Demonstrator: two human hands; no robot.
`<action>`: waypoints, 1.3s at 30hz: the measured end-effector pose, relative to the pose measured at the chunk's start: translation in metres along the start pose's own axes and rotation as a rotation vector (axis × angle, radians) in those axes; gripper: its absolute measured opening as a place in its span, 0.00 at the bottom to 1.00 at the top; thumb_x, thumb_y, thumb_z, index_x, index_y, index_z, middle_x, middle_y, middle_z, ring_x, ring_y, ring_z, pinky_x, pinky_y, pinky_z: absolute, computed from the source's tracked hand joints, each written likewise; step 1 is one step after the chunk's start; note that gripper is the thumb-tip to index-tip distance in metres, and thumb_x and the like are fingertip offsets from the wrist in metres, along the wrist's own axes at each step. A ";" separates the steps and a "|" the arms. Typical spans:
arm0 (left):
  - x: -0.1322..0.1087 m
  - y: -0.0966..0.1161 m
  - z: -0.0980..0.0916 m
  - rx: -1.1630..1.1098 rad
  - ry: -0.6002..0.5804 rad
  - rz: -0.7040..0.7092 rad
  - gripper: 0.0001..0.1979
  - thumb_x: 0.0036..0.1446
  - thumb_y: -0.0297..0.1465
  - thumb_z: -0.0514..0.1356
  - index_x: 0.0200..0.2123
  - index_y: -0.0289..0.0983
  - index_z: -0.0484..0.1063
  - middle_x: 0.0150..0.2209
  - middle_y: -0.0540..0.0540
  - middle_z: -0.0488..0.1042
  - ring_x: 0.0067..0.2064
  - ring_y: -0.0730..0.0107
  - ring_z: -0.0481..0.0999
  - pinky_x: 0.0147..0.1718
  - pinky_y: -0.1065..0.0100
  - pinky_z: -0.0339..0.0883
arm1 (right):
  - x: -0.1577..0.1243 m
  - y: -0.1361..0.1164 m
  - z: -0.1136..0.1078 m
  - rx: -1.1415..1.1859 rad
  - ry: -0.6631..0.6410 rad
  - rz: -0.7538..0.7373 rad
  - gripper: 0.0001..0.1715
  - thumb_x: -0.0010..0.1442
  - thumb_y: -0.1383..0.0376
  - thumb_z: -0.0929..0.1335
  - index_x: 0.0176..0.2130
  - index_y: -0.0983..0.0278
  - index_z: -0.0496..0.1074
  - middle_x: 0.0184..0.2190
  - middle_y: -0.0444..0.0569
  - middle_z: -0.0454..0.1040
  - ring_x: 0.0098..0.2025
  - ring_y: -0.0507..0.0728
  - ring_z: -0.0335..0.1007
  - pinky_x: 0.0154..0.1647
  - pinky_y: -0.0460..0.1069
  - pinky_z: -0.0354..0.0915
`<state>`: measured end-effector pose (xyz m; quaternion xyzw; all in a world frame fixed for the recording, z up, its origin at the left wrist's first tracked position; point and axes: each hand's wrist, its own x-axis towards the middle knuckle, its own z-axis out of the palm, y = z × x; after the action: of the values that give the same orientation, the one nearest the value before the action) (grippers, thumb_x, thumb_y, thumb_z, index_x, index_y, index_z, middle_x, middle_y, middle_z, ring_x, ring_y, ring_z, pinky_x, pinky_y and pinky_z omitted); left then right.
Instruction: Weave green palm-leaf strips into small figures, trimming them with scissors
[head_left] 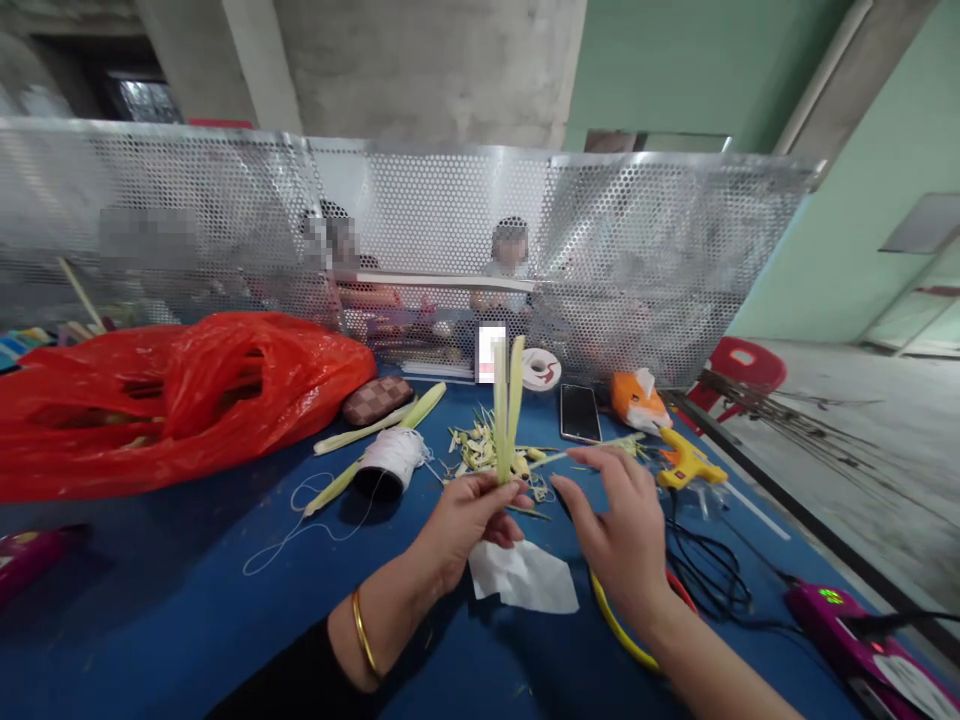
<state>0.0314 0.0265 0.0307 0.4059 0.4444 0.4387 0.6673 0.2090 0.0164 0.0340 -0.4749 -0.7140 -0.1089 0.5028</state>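
Observation:
My left hand (476,515) pinches the lower end of some upright pale green leaf strips (510,420) in the middle of the view. To its right, my right hand (619,520) has thumb and index finger apart, close to a thin pale stalk (551,461) that runs toward the strips; whether they touch is unclear. Behind the hands lies a heap of leaf scraps (476,445). A spool of white thread (394,455) stands to the left, beside cut leaf pieces (425,405). White paper (529,578) lies beneath the hands.
A red plastic bag (187,400) covers the left of the blue table (225,620). On the right are a phone (580,413), an orange tissue pack (640,400), a yellow glue gun (686,461), cables and a purple device (870,650). A perforated metal screen (442,210) stands behind.

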 end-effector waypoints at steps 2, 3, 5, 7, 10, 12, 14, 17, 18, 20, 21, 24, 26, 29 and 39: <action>-0.004 -0.003 0.004 -0.023 -0.048 -0.009 0.12 0.53 0.35 0.65 0.37 0.32 0.78 0.35 0.40 0.80 0.20 0.76 0.75 0.20 0.75 0.67 | -0.001 0.003 0.009 0.125 -0.125 0.186 0.09 0.63 0.59 0.66 0.40 0.62 0.70 0.37 0.51 0.75 0.42 0.60 0.70 0.44 0.54 0.64; -0.005 -0.004 0.005 -0.026 -0.061 -0.018 0.13 0.52 0.35 0.66 0.37 0.32 0.78 0.35 0.40 0.80 0.20 0.76 0.75 0.20 0.75 0.67 | -0.001 0.004 0.012 0.167 -0.155 0.239 0.09 0.63 0.59 0.66 0.40 0.62 0.70 0.38 0.51 0.75 0.43 0.60 0.70 0.44 0.54 0.64; -0.005 -0.007 0.008 -0.019 -0.059 -0.044 0.12 0.53 0.35 0.66 0.37 0.32 0.78 0.36 0.40 0.80 0.19 0.76 0.74 0.18 0.75 0.66 | -0.003 0.004 0.014 0.205 -0.159 0.255 0.09 0.62 0.58 0.67 0.39 0.61 0.71 0.38 0.50 0.75 0.43 0.60 0.70 0.46 0.55 0.62; -0.003 -0.009 0.009 0.006 -0.043 -0.061 0.11 0.53 0.35 0.65 0.35 0.32 0.78 0.36 0.40 0.80 0.18 0.76 0.74 0.17 0.75 0.65 | -0.005 0.002 0.013 0.241 -0.145 0.217 0.08 0.62 0.59 0.67 0.39 0.61 0.71 0.37 0.49 0.74 0.44 0.60 0.69 0.46 0.54 0.61; -0.003 -0.010 0.011 0.054 -0.056 -0.061 0.11 0.52 0.36 0.66 0.33 0.32 0.78 0.36 0.41 0.80 0.17 0.76 0.74 0.16 0.74 0.64 | -0.007 -0.005 0.012 0.367 -0.187 0.263 0.06 0.60 0.62 0.68 0.38 0.61 0.71 0.33 0.47 0.72 0.39 0.58 0.68 0.41 0.51 0.63; -0.003 -0.011 0.011 0.084 -0.091 -0.074 0.13 0.51 0.39 0.66 0.32 0.33 0.78 0.35 0.42 0.80 0.18 0.75 0.74 0.17 0.74 0.64 | -0.007 -0.009 0.012 0.456 -0.230 0.358 0.05 0.60 0.62 0.68 0.34 0.62 0.71 0.29 0.45 0.71 0.34 0.56 0.68 0.37 0.49 0.63; -0.005 -0.011 0.011 0.098 -0.128 -0.092 0.16 0.49 0.41 0.67 0.33 0.33 0.78 0.35 0.43 0.80 0.20 0.74 0.76 0.19 0.74 0.66 | -0.007 -0.010 0.013 0.514 -0.241 0.428 0.07 0.60 0.62 0.67 0.31 0.62 0.70 0.26 0.43 0.71 0.30 0.54 0.67 0.33 0.48 0.63; -0.006 -0.010 0.010 0.077 -0.163 -0.096 0.20 0.50 0.45 0.65 0.37 0.33 0.78 0.38 0.42 0.80 0.25 0.72 0.78 0.24 0.73 0.68 | -0.008 -0.010 0.013 0.518 -0.208 0.439 0.09 0.60 0.60 0.67 0.32 0.62 0.71 0.26 0.44 0.72 0.29 0.53 0.68 0.32 0.47 0.63; -0.006 -0.010 0.010 0.062 -0.169 -0.092 0.21 0.51 0.45 0.65 0.38 0.33 0.78 0.39 0.41 0.80 0.26 0.72 0.79 0.25 0.73 0.69 | -0.008 -0.009 0.013 0.505 -0.202 0.423 0.08 0.60 0.60 0.68 0.32 0.62 0.72 0.27 0.44 0.73 0.30 0.54 0.68 0.34 0.47 0.64; -0.006 -0.009 0.009 0.030 -0.181 -0.088 0.21 0.52 0.46 0.64 0.40 0.33 0.77 0.41 0.40 0.79 0.27 0.72 0.79 0.27 0.73 0.70 | -0.010 -0.009 0.012 0.479 -0.193 0.385 0.07 0.60 0.60 0.68 0.34 0.62 0.73 0.30 0.45 0.75 0.33 0.55 0.70 0.36 0.48 0.64; -0.006 -0.009 0.008 0.016 -0.179 -0.088 0.21 0.53 0.45 0.64 0.40 0.33 0.77 0.42 0.39 0.79 0.27 0.72 0.79 0.28 0.72 0.70 | -0.011 -0.009 0.012 0.471 -0.191 0.371 0.07 0.60 0.60 0.68 0.35 0.61 0.73 0.31 0.45 0.76 0.35 0.55 0.70 0.38 0.48 0.64; -0.005 -0.008 0.007 -0.026 -0.146 -0.092 0.20 0.53 0.43 0.64 0.39 0.32 0.77 0.42 0.38 0.79 0.28 0.72 0.79 0.28 0.72 0.70 | -0.012 -0.009 0.012 0.483 -0.182 0.409 0.08 0.59 0.60 0.69 0.36 0.62 0.74 0.32 0.46 0.76 0.36 0.56 0.71 0.38 0.49 0.64; -0.005 -0.007 0.007 -0.040 -0.109 -0.094 0.17 0.54 0.41 0.63 0.39 0.32 0.76 0.42 0.38 0.79 0.26 0.74 0.78 0.27 0.73 0.69 | -0.011 -0.009 0.013 0.526 -0.179 0.497 0.09 0.58 0.59 0.69 0.35 0.62 0.75 0.31 0.46 0.76 0.33 0.55 0.70 0.37 0.49 0.64; -0.006 -0.005 0.009 -0.018 -0.077 -0.063 0.14 0.58 0.37 0.60 0.41 0.33 0.76 0.40 0.40 0.80 0.22 0.78 0.76 0.24 0.75 0.67 | -0.006 -0.006 0.016 0.647 -0.185 0.643 0.11 0.57 0.58 0.69 0.31 0.63 0.74 0.27 0.45 0.74 0.31 0.54 0.68 0.35 0.48 0.64; -0.006 -0.008 0.015 0.078 -0.014 0.059 0.05 0.59 0.29 0.57 0.39 0.36 0.64 0.36 0.43 0.80 0.18 0.77 0.74 0.20 0.74 0.62 | -0.006 -0.004 0.012 0.420 -0.064 0.555 0.18 0.60 0.55 0.68 0.24 0.62 0.65 0.20 0.40 0.64 0.24 0.51 0.58 0.26 0.46 0.57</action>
<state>0.0463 0.0159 0.0292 0.4475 0.4443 0.4379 0.6408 0.1987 0.0187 0.0242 -0.5401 -0.5800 0.1962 0.5774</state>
